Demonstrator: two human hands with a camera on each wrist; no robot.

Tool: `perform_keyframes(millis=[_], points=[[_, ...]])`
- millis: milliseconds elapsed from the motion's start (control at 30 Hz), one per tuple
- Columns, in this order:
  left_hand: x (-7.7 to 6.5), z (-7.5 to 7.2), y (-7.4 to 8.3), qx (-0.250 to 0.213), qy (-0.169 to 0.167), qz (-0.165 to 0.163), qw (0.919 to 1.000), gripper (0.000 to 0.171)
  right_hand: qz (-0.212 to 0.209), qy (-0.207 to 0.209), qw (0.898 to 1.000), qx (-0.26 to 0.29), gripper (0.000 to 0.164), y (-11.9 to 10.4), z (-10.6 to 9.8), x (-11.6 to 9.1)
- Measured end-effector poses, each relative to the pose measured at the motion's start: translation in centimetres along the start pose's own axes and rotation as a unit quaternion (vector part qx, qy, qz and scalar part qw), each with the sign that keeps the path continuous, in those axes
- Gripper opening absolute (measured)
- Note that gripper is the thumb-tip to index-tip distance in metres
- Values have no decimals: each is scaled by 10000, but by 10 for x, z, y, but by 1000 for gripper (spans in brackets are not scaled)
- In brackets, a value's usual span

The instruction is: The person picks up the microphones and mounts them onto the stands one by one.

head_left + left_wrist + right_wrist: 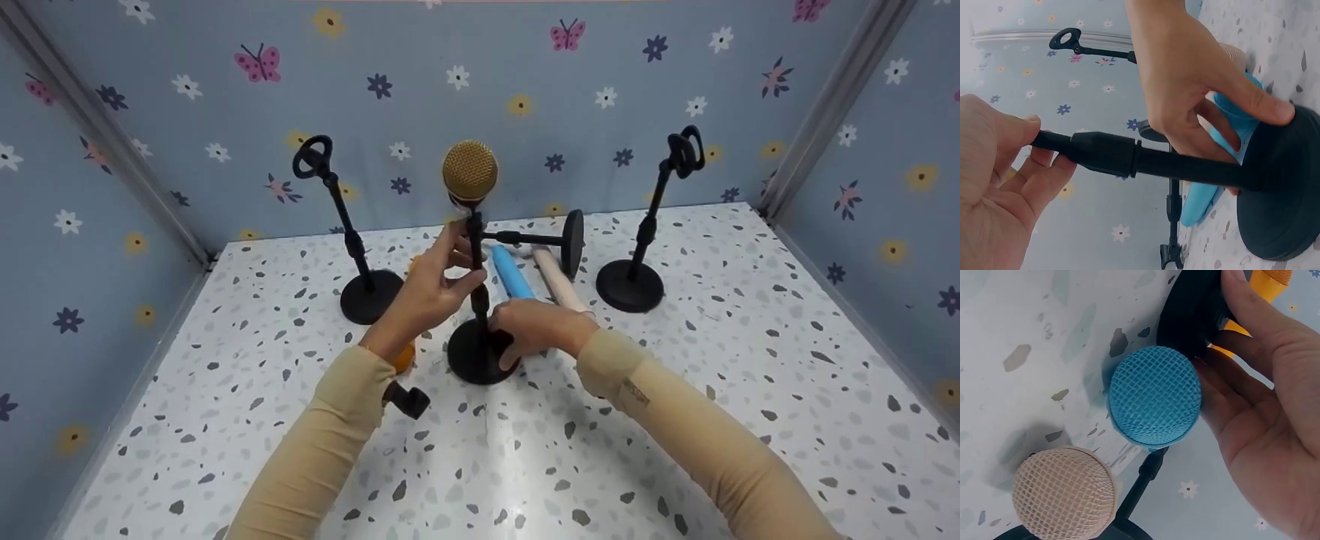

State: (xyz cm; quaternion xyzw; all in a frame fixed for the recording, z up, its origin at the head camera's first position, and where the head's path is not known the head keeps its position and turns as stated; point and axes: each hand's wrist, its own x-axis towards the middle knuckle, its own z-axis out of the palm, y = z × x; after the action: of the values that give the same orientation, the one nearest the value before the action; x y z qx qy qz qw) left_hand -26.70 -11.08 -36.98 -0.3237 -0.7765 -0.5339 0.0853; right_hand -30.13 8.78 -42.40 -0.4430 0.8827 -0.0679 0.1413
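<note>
In the head view, a black desk microphone stand stands upright in the middle, with a gold-headed microphone at its top. My left hand pinches the upper part of the stand's pole between thumb and fingers, as the left wrist view also shows. Low on the same stand, my right hand grips the edge of the round base, its thumb on top. Close beside the right hand lies a blue microphone, with a beige microphone next to it.
Black stands with ring clips rise at the left and right. Another stand lies on its side behind. An orange microphone and a black clip are partly hidden by my left arm. Flowered walls enclose the speckled table.
</note>
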Motion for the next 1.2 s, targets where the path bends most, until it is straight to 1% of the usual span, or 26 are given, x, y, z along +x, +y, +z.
perform_keyframes(millis=[100,267,467,667,767,900,1033,1200], points=[[-1,-1,0,-178,-44,-61,9998,63,31,-9,10000,13,26,-1,-1,1],[-2,-1,-1,-319,-261,-136,9991,65,34,-19,10000,14,27,-2,-2,2],[-4,0,-5,22,-483,-239,9985,67,42,-3,10000,62,29,-1,-1,2],[-9,2,-15,345,-755,-302,9961,54,-71,11,10000,-38,30,0,1,1],[-12,4,-20,395,-853,-357,9949,49,-77,39,10000,-36,31,-1,0,1],[-15,6,-24,386,-870,-443,9945,44,13,12,10000,-48,36,-3,1,1],[-15,8,-27,264,-810,-378,9956,43,63,31,10000,-39,37,-4,1,1],[-16,9,-31,194,-657,-200,9975,43,49,117,9999,-64,37,-4,2,1]])
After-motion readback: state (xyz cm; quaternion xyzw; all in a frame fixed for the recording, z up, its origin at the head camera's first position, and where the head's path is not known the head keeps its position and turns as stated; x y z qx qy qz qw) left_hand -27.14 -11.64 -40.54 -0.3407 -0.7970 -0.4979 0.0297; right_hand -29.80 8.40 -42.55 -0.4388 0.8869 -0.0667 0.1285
